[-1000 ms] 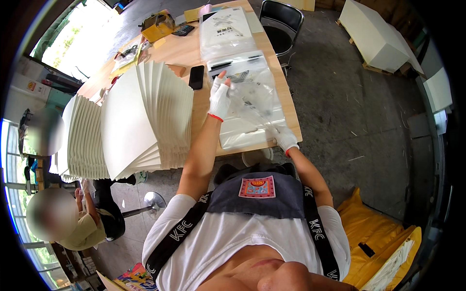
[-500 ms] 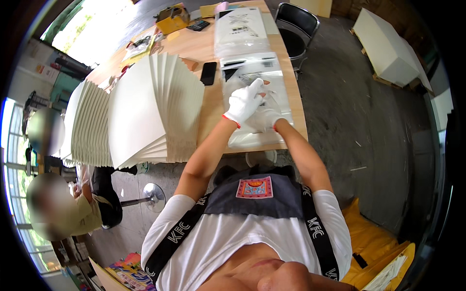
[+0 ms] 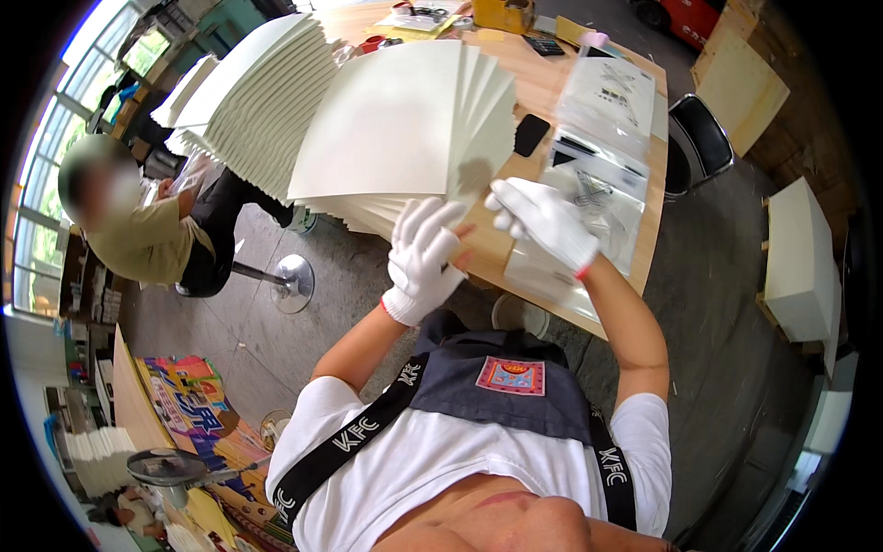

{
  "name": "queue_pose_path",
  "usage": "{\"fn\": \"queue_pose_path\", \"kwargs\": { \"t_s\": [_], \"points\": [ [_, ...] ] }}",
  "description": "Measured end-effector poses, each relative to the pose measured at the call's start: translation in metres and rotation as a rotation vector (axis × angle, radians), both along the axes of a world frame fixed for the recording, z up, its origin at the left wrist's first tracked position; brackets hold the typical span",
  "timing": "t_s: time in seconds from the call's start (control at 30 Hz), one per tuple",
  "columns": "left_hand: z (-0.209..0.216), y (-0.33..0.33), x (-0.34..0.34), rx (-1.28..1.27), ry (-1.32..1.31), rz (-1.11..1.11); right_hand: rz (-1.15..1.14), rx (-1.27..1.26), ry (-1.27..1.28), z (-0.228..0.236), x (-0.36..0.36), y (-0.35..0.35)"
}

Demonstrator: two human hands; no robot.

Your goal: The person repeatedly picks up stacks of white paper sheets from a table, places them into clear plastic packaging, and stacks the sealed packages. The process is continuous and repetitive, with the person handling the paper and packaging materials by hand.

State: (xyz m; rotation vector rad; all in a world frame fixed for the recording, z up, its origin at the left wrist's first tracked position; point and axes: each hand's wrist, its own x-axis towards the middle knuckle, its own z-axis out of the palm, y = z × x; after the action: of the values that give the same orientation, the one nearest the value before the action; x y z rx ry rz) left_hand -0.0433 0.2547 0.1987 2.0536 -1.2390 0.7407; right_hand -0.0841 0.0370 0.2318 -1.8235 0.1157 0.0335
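My left hand (image 3: 421, 262), in a white glove with some bare fingertips, is raised just off the table's near edge with its fingers spread and nothing in it. Beyond it stands a fanned stack of large white sheets (image 3: 382, 120), close to the fingertips but with contact unclear. My right hand (image 3: 544, 219), also gloved, hovers palm down with fingers stretched toward that stack; it looks unladen. Partly beneath the right hand lies a pile of clear plastic bags (image 3: 627, 207) with dark print.
A black phone (image 3: 532, 135) lies on the wooden table (image 3: 526, 81). More sheets (image 3: 262, 87) stand at left, another bag pile (image 3: 607, 87) farther back. A seated person (image 3: 138, 230) is at left, a black chair (image 3: 708, 138) at right, and a bin (image 3: 520, 316) under the table edge.
My view has swung left. Both hands have come off the plastic bags, and the left has moved over to the near side of the white sheets.
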Motion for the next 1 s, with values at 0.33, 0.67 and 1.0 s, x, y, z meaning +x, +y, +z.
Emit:
{"fn": "queue_pose_path", "kwargs": {
  "t_s": [0.33, 0.67, 1.0],
  "points": [
    [-0.006, 0.021, 0.011, 0.045, 0.029, 0.074, 0.069, 0.331, 0.201, 0.003, 0.075, 0.048],
    [-0.106, 0.142, 0.041, -1.176, 1.848, -1.117, 0.159, 0.425, 0.348, 0.008, -0.047, 0.014],
    [0.065, 0.141, 0.054, -0.206, 1.764, -0.028, 0.047, 0.722, -0.099, -0.032, 0.031, 0.006]
  ]
}}
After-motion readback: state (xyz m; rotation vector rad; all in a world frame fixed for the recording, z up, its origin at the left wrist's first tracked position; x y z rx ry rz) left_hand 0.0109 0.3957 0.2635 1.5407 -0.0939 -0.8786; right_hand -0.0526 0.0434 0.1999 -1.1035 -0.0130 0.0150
